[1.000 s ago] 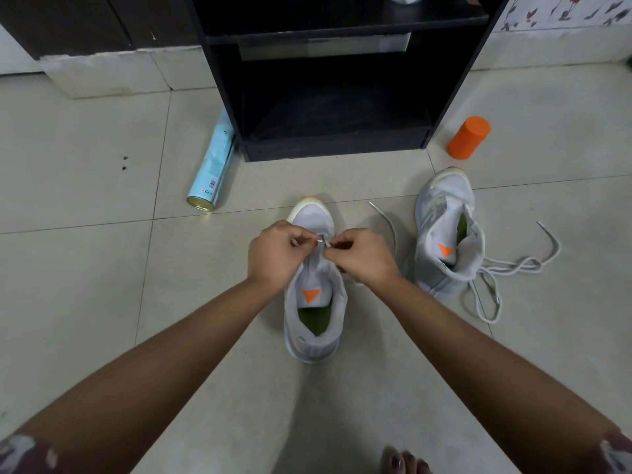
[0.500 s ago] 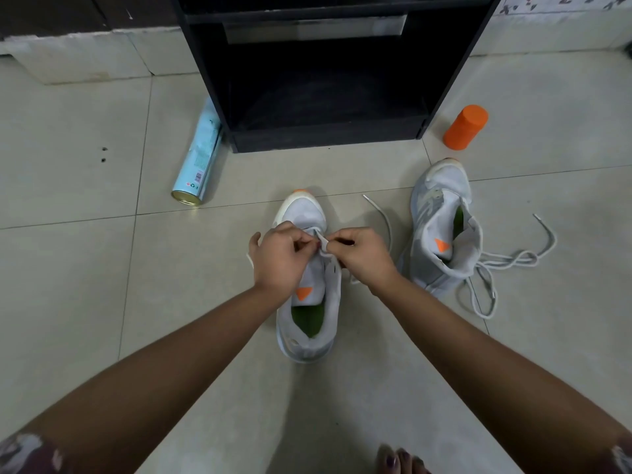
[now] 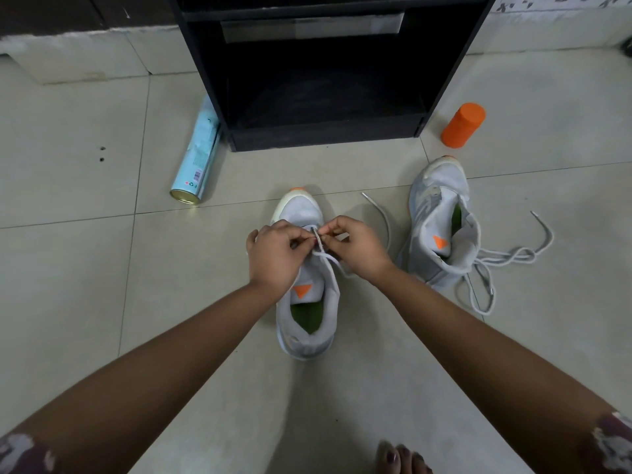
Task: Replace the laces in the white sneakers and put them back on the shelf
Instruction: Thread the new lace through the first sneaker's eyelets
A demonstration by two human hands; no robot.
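Both hands, left hand (image 3: 273, 256), right hand (image 3: 355, 246), pinching lace (image 3: 319, 241), sneaker (image 3: 309, 323) mid-floor

Cloth sneaker (image 3: 307, 323), glossy floor tiles (image 3: 85, 268)

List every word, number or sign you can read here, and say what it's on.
On the light blue can: a barcode and small symbols near its base; the print is too small to read.
On the centre sneaker and the other sneaker: an orange triangle on each tongue, no words.
On the orange cylinder: no text visible.
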